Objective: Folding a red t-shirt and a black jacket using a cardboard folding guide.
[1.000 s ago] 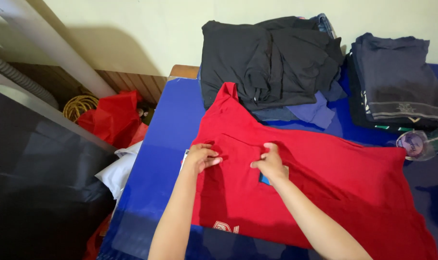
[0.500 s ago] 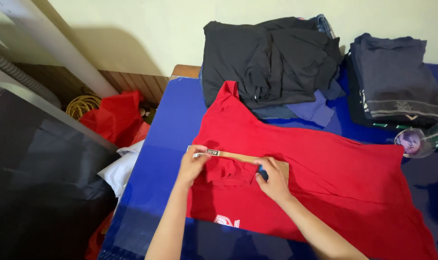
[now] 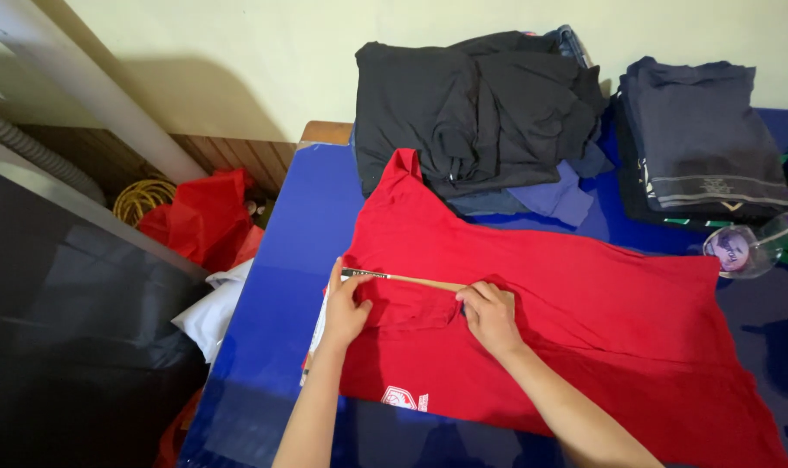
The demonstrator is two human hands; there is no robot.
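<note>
A red polo shirt (image 3: 585, 303) lies spread flat on a blue table (image 3: 290, 234), collar toward the left. My left hand (image 3: 346, 308) presses on the collar's left end by the shirt's edge. My right hand (image 3: 491, 314) pinches the collar's other end. The collar (image 3: 411, 299) is stretched straight between both hands, showing a thin pale inner band. A small white crest (image 3: 403, 399) shows on the shirt near the table's front.
A heap of dark clothes (image 3: 481, 104) sits at the back. To the right is a folded grey stack (image 3: 706, 139). A clear plastic bottle (image 3: 745, 247) lies at the right edge. Red cloth (image 3: 203, 217), white cloth (image 3: 208, 312) and a coil of yellow cord (image 3: 138, 199) lie on the floor left.
Both hands went from resting flat on the shirt to gripping the collar, then pulled it taut and straight between them. The view shifted slightly.
</note>
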